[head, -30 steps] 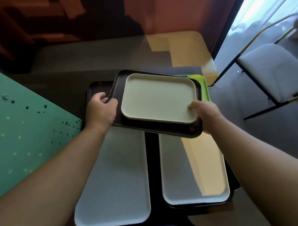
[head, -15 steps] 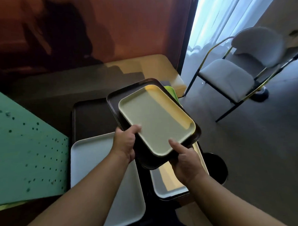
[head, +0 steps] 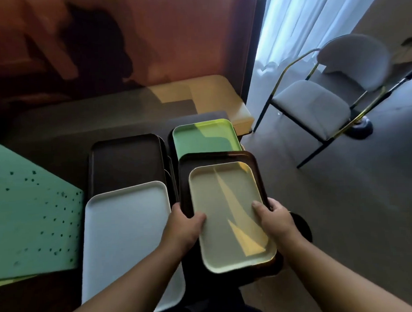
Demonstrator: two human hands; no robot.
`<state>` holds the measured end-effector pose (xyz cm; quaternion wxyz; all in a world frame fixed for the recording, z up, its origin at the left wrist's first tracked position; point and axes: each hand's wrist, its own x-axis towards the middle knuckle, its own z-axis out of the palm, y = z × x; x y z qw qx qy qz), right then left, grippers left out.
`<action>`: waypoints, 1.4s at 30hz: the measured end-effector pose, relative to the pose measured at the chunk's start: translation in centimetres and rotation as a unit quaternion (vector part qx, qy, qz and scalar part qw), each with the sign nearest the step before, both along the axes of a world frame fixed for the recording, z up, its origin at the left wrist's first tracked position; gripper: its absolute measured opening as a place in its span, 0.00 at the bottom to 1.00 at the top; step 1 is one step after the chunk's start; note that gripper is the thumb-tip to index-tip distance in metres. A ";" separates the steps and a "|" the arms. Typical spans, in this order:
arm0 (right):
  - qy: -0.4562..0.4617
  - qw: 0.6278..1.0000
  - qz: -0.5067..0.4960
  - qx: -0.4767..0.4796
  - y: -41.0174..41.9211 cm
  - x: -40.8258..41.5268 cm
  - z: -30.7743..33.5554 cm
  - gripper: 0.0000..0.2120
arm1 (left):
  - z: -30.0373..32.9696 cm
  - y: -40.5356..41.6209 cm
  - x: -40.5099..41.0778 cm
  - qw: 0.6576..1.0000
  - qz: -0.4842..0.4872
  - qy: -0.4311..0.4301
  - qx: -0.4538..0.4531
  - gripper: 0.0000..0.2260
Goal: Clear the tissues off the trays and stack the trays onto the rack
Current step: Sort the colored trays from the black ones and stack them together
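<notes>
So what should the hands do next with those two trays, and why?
Probably carry the pair off toward the rack, which isn't in view. The left hand and right hand each grip a side of the dark brown tray, the cream tray nested on top, and no tissues show.

Two bare forearms, left hand point(head: 183, 229), right hand point(head: 276, 221) — no sleeves, no rings

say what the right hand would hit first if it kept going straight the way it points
Probably the green tray. The right hand, holding the brown tray and the cream tray on it, points away from the person; depth is unclear.
</notes>
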<state>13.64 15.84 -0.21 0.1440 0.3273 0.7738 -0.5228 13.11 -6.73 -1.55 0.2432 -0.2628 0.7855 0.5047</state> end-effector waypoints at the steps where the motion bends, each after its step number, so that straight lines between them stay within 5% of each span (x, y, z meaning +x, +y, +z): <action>1: 0.001 1.000 0.012 0.013 0.4 -0.1 -0.6 0.03 | -0.4 0.5 0.3 0.999 -0.014 -0.007 -0.039 0.40; 3: -0.006 0.998 0.045 0.043 1.2 -0.4 -1.8 0.10 | -0.9 1.5 0.7 0.994 -0.031 -0.026 -0.097 0.37; 6: -0.026 0.990 0.096 0.102 2.2 -1.5 -4.0 0.33 | -1.3 3.2 0.7 0.987 -0.036 -0.060 -0.144 0.28; 8: -0.034 0.983 0.123 0.131 2.3 -2.1 -4.7 0.37 | -1.6 4.0 0.6 0.984 -0.026 -0.073 -0.158 0.25; 13: -0.049 0.970 0.165 0.171 2.6 -3.0 -5.4 0.27 | -2.1 5.1 0.3 0.980 -0.015 -0.088 -0.180 0.25; 25: -0.103 0.966 0.188 0.147 3.8 -4.5 -5.9 0.30 | -2.4 5.9 -0.8 0.967 -0.014 -0.119 -0.227 0.27; 31: -0.084 0.989 0.106 0.060 4.6 -6.2 -6.4 0.30 | -1.6 6.3 -1.0 0.969 0.025 -0.095 -0.229 0.27; 38: -0.015 0.999 0.041 0.015 3.0 -10.7 -3.9 0.16 | 0.2 5.1 -5.2 0.970 0.071 -0.022 -0.231 0.32; 42: -0.008 0.999 0.044 0.030 1.7 -14.8 -4.0 0.21 | -0.3 3.9 -9.7 0.970 0.075 -0.013 -0.232 0.31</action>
